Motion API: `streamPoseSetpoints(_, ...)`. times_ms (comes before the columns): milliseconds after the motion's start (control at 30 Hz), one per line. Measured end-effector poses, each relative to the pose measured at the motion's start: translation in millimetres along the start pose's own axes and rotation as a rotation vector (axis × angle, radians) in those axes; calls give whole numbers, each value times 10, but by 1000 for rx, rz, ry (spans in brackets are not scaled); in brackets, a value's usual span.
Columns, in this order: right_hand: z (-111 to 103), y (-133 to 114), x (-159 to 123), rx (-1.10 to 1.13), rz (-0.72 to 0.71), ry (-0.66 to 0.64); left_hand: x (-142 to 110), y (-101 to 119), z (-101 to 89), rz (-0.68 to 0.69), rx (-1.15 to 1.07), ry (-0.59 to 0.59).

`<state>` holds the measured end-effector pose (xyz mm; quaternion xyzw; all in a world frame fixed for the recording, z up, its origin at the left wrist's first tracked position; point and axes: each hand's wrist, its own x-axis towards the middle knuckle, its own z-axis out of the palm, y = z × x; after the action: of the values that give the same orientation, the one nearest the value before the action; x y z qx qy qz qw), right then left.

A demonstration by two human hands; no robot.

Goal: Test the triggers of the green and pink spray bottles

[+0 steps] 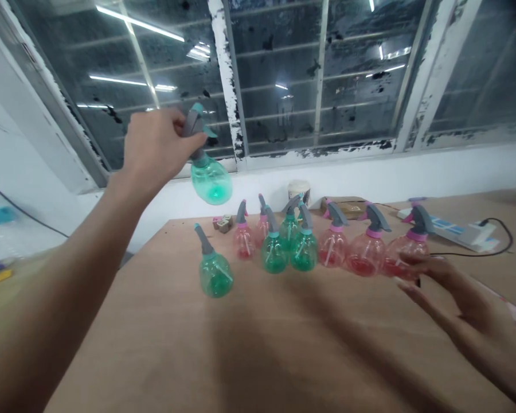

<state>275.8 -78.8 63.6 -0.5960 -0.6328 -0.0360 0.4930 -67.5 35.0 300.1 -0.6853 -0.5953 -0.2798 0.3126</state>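
My left hand is closed around the grey head of a green spray bottle, which hangs tilted in the air above the table's far left. Below it another green spray bottle stands alone on the table. Several more stand in a cluster, among them a front green spray bottle and a pink spray bottle. Toward the right is a row of pink ones. My right hand, fingers apart, is beside the rightmost pink spray bottle; whether the fingertips touch it I cannot tell.
The wooden table ends at a white wall under a barred window. Behind the bottles are a white tub, a cardboard box and small brown blocks. At the right lies a white power strip with a black cable.
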Motion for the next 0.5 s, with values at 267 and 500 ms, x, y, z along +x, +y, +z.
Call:
streamPoseSetpoints(267, 314, -1054, -57, 174, -186, -103, -1166, 988, -272, 178, -405, -339)
streamPoseSetpoints(500, 938, -960, -559, 306, 7, -125, -1812, 1060, 282, 70, -571, -613)
